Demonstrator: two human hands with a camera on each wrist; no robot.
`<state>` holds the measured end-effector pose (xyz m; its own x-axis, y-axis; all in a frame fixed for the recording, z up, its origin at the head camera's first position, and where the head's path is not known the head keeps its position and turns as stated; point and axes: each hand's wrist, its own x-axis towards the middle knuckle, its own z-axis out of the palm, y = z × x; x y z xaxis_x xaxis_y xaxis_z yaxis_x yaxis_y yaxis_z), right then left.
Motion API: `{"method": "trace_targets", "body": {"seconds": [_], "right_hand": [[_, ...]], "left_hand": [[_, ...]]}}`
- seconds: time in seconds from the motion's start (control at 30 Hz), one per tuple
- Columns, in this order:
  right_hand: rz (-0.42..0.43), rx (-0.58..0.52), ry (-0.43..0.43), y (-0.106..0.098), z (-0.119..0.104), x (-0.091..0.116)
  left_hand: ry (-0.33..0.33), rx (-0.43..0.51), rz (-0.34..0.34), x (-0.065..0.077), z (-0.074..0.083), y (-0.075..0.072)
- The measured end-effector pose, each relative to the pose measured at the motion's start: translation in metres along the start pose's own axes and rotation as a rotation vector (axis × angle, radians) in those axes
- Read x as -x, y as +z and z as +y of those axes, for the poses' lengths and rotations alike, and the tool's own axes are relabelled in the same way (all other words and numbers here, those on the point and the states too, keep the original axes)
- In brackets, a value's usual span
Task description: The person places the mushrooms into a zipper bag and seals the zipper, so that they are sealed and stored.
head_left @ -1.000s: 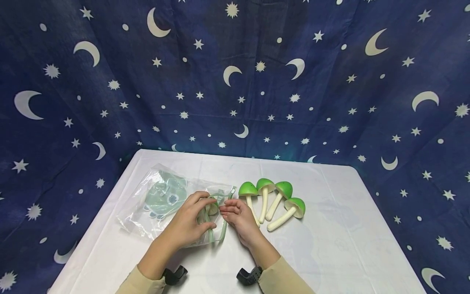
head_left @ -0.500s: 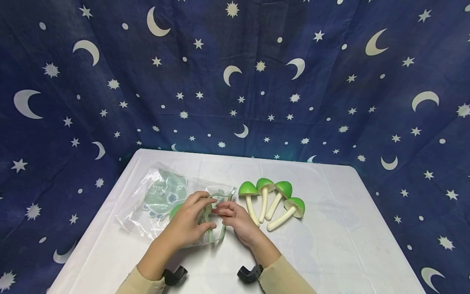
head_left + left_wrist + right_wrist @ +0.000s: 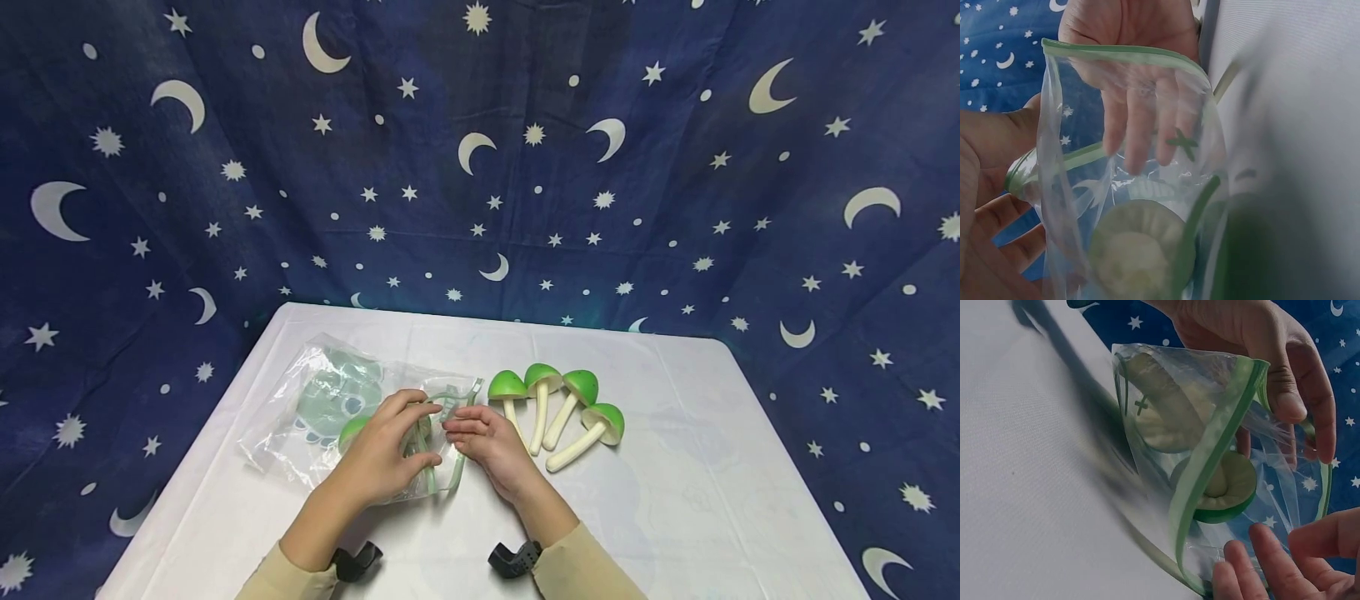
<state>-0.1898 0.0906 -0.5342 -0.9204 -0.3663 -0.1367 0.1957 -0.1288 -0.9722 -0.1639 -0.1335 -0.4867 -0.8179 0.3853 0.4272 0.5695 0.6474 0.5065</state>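
A clear zip bag with a green-edged mouth and a pale green print lies on the table at left. My left hand curves over its mouth, thumb and fingers at the green edge. Through the plastic shows a green-capped toy mushroom, partly hidden by that hand. In the right wrist view one cream cap underside is just inside the mouth, with another toy mushroom behind plastic. Beside the mouth, my right hand has its fingers extended and holds nothing; its fingers appear through the bag.
Several toy mushrooms with green caps and cream stems lie fanned out to the right of the bag. They rest on a white-covered table. A dark blue curtain with moons and stars stands behind the table.
The green cap inside the bag has come into view and slid left, deeper in. My right hand reached left into the mouth, then drew back slightly. The left hand has stayed in place.
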Motion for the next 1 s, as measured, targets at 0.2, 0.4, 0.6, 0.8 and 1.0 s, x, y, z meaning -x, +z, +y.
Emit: {"method": "trace_targets", "body": {"seconds": [0.2, 0.4, 0.6, 0.8, 1.0], "right_hand": [[0.06, 0.014, -0.003, -0.001, -0.003, 0.004], [0.141, 0.061, -0.014, 0.0, -0.007, 0.006], [0.201, 0.098, -0.031, -0.001, -0.014, 0.011], [0.258, 0.186, -0.059, -0.005, -0.018, 0.019], [0.316, 0.25, -0.075, -0.01, -0.022, 0.027]], "left_hand": [[0.004, -0.005, 0.008, 0.0, -0.001, 0.0], [0.023, -0.018, 0.033, 0.0, -0.001, 0.001], [0.035, -0.024, 0.044, 0.0, -0.002, 0.001], [0.024, -0.018, 0.032, -0.001, -0.001, 0.001], [0.006, -0.007, 0.017, 0.0, 0.0, 0.001]]}}
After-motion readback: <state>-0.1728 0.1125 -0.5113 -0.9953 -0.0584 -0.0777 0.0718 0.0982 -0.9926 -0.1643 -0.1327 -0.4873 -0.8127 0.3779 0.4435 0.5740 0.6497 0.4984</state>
